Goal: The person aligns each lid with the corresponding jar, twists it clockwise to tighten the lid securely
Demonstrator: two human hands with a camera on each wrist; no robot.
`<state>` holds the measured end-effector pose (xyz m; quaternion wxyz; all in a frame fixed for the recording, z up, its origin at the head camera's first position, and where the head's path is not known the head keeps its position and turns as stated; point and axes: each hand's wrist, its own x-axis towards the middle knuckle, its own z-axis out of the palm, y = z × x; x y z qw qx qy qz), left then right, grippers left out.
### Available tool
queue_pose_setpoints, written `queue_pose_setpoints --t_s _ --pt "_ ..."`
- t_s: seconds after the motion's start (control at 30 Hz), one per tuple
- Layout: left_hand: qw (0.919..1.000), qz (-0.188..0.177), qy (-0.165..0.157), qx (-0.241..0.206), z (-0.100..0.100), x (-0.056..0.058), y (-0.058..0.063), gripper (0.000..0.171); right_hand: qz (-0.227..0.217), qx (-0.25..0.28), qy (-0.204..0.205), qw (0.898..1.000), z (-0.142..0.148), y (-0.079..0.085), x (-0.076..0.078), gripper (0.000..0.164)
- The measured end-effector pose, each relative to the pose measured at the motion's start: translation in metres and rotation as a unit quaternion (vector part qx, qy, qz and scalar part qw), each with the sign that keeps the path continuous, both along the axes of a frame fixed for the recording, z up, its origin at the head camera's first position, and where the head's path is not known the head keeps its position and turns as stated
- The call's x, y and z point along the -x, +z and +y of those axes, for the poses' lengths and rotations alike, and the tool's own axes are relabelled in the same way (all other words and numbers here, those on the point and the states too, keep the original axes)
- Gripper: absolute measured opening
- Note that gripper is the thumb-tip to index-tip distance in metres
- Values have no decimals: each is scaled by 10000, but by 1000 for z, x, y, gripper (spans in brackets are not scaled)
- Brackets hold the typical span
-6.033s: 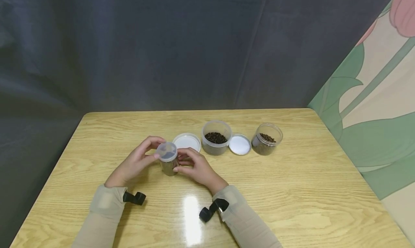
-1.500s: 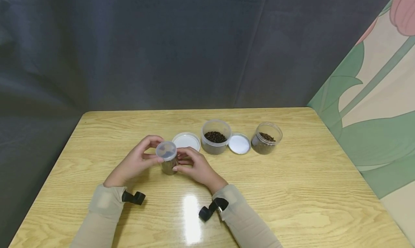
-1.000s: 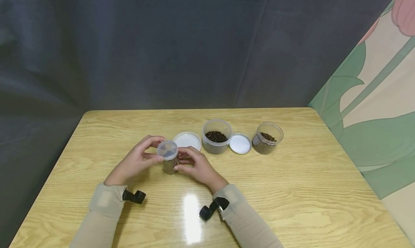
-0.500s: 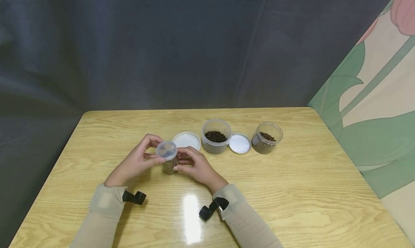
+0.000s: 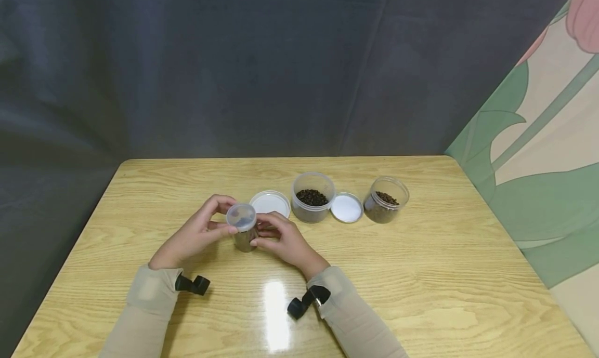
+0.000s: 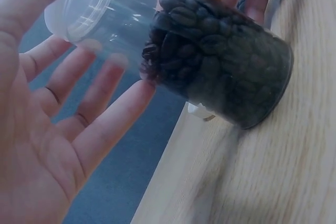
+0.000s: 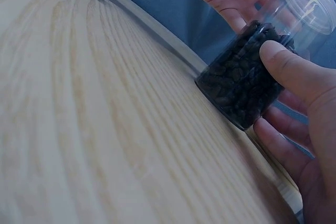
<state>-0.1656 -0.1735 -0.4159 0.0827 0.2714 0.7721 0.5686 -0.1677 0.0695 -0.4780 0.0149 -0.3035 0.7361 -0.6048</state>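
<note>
Dark cloth [image 5: 252, 72] hangs behind a wood-grain desk [image 5: 444, 264]. Thumb and fingers of the left hand [image 5: 198, 233] pinch the translucent lid [image 5: 241, 217] of a clear jar [image 5: 245, 240], upright on the desk; the right hand [image 5: 287, 242] grips its body, around the coffee beans [image 6: 220, 61]. Just beyond lies a large white lid [image 5: 270, 203], then, rightward, an uncovered plastic tub [image 5: 310, 214], a smaller white lid [image 5: 347, 208] and an uncovered wide jar [image 5: 380, 213], both containers partly filled.

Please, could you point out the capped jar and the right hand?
Capped jar [image 7: 239, 80]: right wrist view, lower side wall.
Right hand [image 5: 286, 242]: head view, back of the hand.
</note>
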Motion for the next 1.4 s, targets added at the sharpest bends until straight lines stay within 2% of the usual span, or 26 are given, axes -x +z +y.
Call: queue_pose_setpoints --t_s 0.3,0.53,0.73,0.9,1.1,1.4 --pt "9998 52 179 99 -2 1 -3 48 116 -92 87 9999 0 1 0 53" --pt "9996 -45 191 189 -7 1 -6 59 167 -195 103 9996 -4 1 -3 54" --pt "9997 -234 -9 -68 -9 3 -8 60 265 -278 -20 9993 -4 1 -5 54" --pt "9997 -260 -13 -33 -12 4 -8 58 318 -262 -158 9990 -7 1 -6 54" --pt "9996 -280 50 23 -16 6 -7 54 238 -234 -337 9989 -13 3 -7 53" --pt "9986 -180 356 354 -22 7 -6 52 46 -281 -600 9978 -26 7 -9 52"
